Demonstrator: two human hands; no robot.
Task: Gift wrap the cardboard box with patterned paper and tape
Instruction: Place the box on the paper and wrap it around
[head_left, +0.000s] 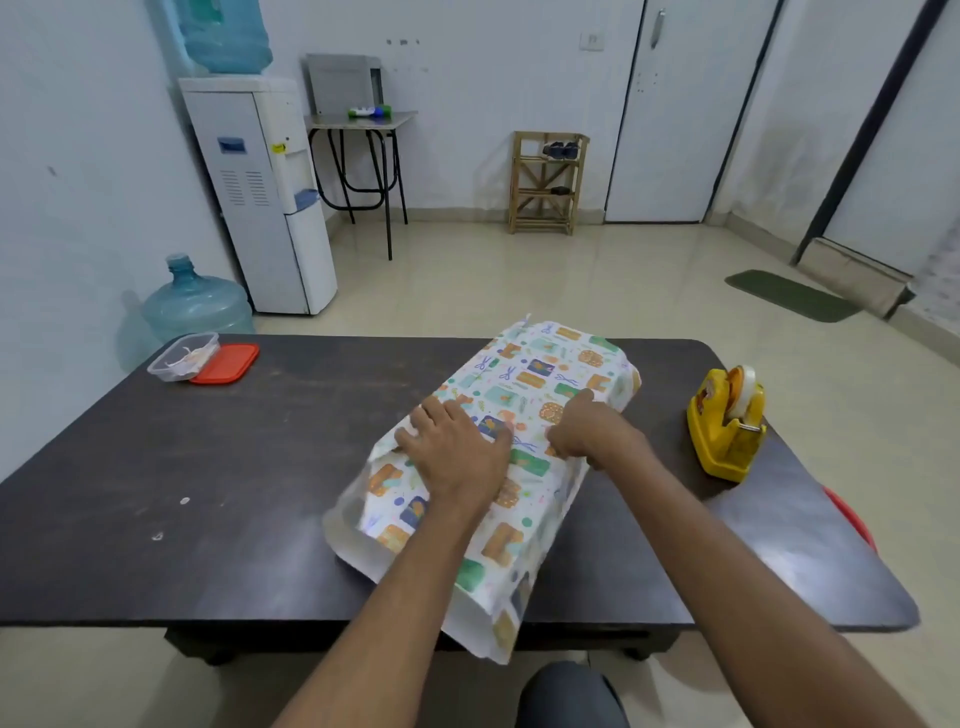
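Observation:
The box is hidden under white patterned paper folded round it, lying slantwise on the dark table. Loose paper sticks out open at the near end, over the table's front edge, and at the far end. My left hand lies flat on top of the wrapped box, fingers spread and pressing the paper down. My right hand rests on the top too, near the right edge, with its fingers bent against the paper. A yellow tape dispenser stands on the table to the right, apart from both hands.
A clear plastic container and its red lid sit at the table's far left corner. Something red shows past the table's right edge. A knee is below the front edge. Behind stand a water dispenser and a bottle.

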